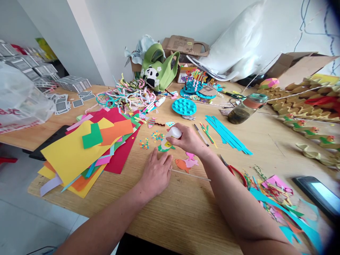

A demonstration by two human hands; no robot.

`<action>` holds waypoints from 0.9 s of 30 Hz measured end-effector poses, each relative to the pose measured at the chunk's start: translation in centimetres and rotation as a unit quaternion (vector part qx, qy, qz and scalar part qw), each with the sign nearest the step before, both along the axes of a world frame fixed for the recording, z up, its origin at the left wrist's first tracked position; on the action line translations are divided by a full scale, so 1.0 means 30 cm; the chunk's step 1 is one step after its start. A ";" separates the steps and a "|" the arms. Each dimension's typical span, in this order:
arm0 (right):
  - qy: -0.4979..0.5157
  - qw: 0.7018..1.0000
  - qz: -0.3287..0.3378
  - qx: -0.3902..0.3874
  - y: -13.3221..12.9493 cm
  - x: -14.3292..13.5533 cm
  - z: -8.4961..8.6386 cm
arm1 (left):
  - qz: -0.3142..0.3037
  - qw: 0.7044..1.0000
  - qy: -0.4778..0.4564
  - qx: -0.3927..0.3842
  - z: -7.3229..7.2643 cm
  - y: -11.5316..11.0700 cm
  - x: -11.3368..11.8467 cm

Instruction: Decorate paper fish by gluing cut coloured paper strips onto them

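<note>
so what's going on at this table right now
The person's right hand grips a white bottle, tipped over a green cutout. The left hand lies on the table, fingertips close to that cutout. An orange fish lies nearby, and coloured paper is piled to the left.

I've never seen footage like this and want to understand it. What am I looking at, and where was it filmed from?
There is no machine here: these are a person's two bare hands. The single picture comes from a camera worn on the head, looking forward and down. The right hand holds a white bottle, tilted downward over a green cutout. The left hand rests on the wooden table, fingertips close to that cutout. Around them lie an orange fish cutout, blue strips and red-handled scissors. Farther left is a pile of coloured paper; a glass jar stands at the right.
</note>
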State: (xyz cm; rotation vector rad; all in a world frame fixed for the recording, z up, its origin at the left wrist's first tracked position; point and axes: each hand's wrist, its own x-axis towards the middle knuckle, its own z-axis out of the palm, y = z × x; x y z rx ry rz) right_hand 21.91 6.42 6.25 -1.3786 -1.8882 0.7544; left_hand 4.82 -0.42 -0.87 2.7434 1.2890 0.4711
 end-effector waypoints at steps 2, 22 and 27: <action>-0.002 1.000 -0.002 -0.003 0.000 -0.001 0.001 | 0.000 1.000 0.002 0.002 0.001 0.000 0.000; -0.020 1.000 0.000 0.009 -0.003 0.005 0.009 | 0.002 1.000 0.004 -0.002 0.006 -0.001 0.002; -0.036 0.999 -0.008 0.013 -0.007 0.008 0.023 | 0.000 1.000 0.000 -0.001 0.002 0.001 0.002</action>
